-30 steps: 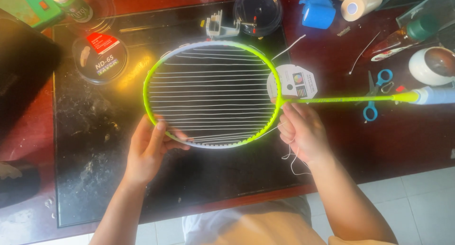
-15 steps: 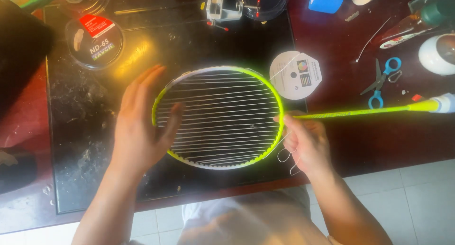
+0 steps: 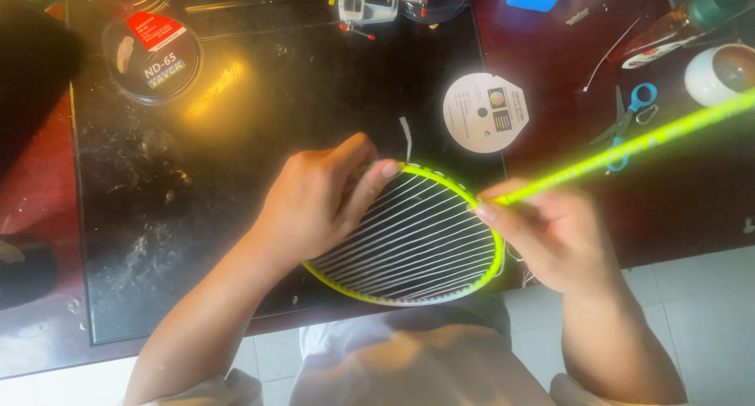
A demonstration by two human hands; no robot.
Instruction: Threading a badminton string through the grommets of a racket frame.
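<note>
Head view: upper left of the frame, a round clear tub with a red-and-white label; right of centre, a flat white spool with a small coloured sticker. At centre, tilted above the black mat, is the racket, neon yellow with white parallel strings. My left hand grips its upper rim; my right hand pinches the shaft at the throat.

Dark red table, black mat, white floor tiles.
</note>
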